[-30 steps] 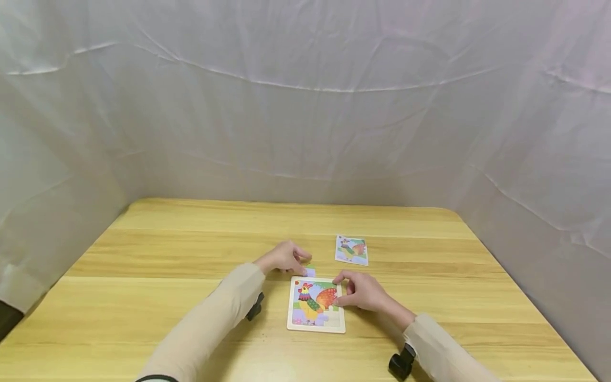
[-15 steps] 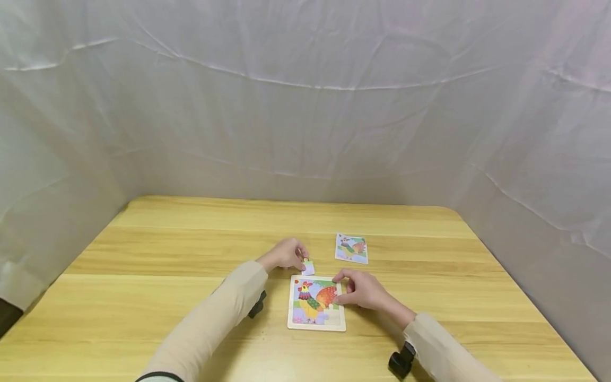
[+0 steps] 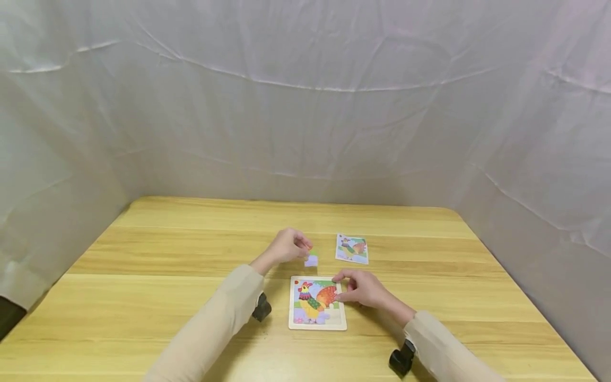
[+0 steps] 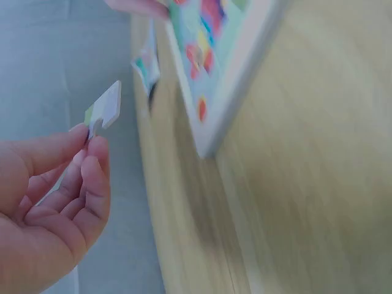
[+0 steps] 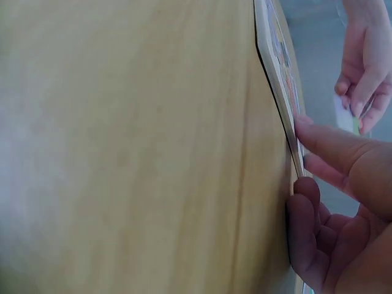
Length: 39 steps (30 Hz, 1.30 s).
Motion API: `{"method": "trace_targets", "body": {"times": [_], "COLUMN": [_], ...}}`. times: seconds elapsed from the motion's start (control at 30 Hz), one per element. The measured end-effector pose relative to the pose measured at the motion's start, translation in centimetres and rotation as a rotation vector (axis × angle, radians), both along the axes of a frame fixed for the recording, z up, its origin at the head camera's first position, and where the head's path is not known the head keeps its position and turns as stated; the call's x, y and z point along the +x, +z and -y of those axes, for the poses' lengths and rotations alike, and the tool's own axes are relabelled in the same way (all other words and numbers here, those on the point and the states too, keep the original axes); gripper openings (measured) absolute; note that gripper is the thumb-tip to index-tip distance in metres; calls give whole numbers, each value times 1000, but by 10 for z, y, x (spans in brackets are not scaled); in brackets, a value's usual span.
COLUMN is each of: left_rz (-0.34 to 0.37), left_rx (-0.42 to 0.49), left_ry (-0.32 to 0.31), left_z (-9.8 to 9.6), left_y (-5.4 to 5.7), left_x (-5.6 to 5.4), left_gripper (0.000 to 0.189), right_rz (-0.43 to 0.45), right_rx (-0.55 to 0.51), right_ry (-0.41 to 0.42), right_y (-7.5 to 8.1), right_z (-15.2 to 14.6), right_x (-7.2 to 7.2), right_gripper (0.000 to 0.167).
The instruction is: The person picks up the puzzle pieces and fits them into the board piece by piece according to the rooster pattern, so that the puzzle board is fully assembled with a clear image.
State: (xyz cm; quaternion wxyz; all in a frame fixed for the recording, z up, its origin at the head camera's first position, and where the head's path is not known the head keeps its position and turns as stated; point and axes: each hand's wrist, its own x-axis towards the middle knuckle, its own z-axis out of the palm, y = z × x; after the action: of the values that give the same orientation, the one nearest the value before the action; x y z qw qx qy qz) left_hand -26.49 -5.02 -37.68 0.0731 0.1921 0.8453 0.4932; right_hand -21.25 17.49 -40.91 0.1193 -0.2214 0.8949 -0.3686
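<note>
My left hand (image 3: 286, 245) pinches a jigsaw puzzle piece (image 3: 311, 261) between thumb and fingertips, raised above the table. The piece (image 4: 109, 105) is pale lilac with a green strip, and a notch shows in its edge. Nearer to me lies a wooden jigsaw puzzle tray (image 3: 317, 327) with a rooster picture; bare wood shows at its lower right. My right hand (image 3: 366, 289) grips the tray's right edge, thumb (image 5: 315, 131) on the rim and the other fingers curled beside it. Part of that edge is hidden by the fingers.
A small rooster picture card (image 3: 351, 249) lies behind the tray, to the right, slightly curled. The wooden table (image 3: 167, 254) ends at pale cloth walls (image 3: 305, 132) at the back and both sides. A black wrist camera (image 3: 402, 361) sits under the right sleeve.
The left hand first pinched the puzzle piece behind the tray, then lifted it up and away from the tray. The right hand and tray have stayed in place.
</note>
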Motion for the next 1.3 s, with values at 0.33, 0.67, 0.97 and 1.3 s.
{"method": "trace_targets", "body": {"times": [0.33, 0.67, 0.97, 1.3], "left_rz": [156, 270, 191, -85], "left_rx": [47, 83, -22, -208], "left_ry": [-209, -278, -265, -308], "left_z": [-16, -32, -40, -39], "left_y": [-2, -16, -20, -17], "left_x": [30, 48, 59, 63], "left_gripper": [18, 11, 10, 10], "right_rz": [93, 96, 103, 103], "right_rx": [-54, -62, -65, -61], "right_ry": [11, 5, -2, -25], "right_y": [-2, -2, -1, -2], "right_z": [-4, -5, -5, -5], "right_x": [-5, -6, -4, -4], "right_gripper": [31, 32, 33, 31]}}
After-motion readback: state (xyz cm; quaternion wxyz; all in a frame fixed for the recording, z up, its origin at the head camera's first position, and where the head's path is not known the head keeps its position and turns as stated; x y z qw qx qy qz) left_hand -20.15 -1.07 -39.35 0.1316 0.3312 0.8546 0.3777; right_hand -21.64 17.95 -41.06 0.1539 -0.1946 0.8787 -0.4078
